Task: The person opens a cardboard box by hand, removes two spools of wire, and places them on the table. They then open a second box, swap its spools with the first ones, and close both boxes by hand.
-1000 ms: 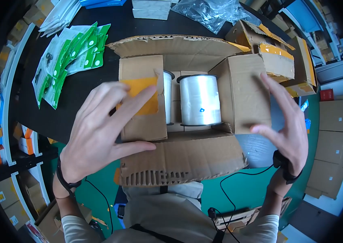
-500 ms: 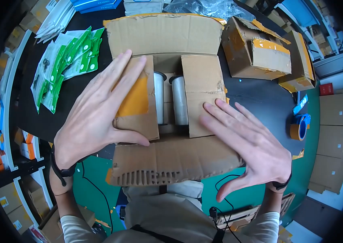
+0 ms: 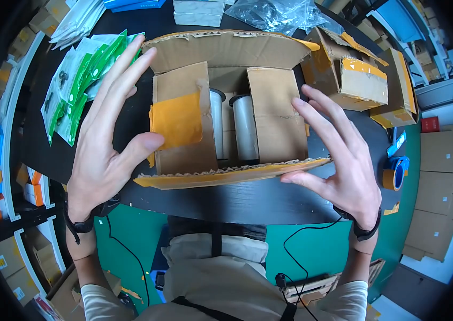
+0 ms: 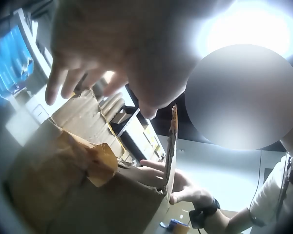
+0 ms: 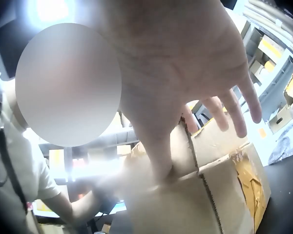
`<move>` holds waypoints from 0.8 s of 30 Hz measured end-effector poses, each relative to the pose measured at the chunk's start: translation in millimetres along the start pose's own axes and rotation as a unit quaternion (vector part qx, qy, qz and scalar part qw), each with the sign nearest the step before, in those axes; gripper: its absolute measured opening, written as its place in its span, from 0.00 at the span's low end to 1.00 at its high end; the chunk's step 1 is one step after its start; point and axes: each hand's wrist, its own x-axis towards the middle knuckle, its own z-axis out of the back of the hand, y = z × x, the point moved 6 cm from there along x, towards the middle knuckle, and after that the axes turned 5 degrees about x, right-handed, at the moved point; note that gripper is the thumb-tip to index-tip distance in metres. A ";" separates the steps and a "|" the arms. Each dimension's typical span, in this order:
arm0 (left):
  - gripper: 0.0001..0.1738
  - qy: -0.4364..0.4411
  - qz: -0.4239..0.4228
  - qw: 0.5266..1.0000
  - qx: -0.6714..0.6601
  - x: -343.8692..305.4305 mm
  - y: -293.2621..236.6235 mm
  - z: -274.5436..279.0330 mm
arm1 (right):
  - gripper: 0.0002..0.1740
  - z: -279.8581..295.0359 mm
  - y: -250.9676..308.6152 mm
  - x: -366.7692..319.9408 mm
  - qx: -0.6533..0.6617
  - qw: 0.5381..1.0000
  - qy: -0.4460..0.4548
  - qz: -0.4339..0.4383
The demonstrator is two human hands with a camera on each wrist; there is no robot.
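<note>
A cardboard box stands on the dark table, its left flap and right flap folded inward. Between these flaps two spools of pale, shiny material show, the left spool and the right spool, both partly covered. The front flap and back flap stand up. At the box's left side is my left hand, fingers spread and straight, thumb near the orange tape patch. My right hand has its thumb against the front flap and fingertips by the right flap.
Green-and-white packets lie left of the box. Two more cardboard boxes, a nearer one and a farther one, stand at right. A clear plastic bag is behind; a tape roll sits at the right edge.
The right flap has folded inward over the right spool. The front flap has swung up from lying outward. My right hand came across onto the right flap, then moved back to the box's right side.
</note>
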 end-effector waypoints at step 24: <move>0.21 0.075 -0.036 0.996 -0.010 -9.7 -7.3 -2.4 | 0.37 -15.8 -18.9 2.6 0.123 0.979 -0.081 -0.141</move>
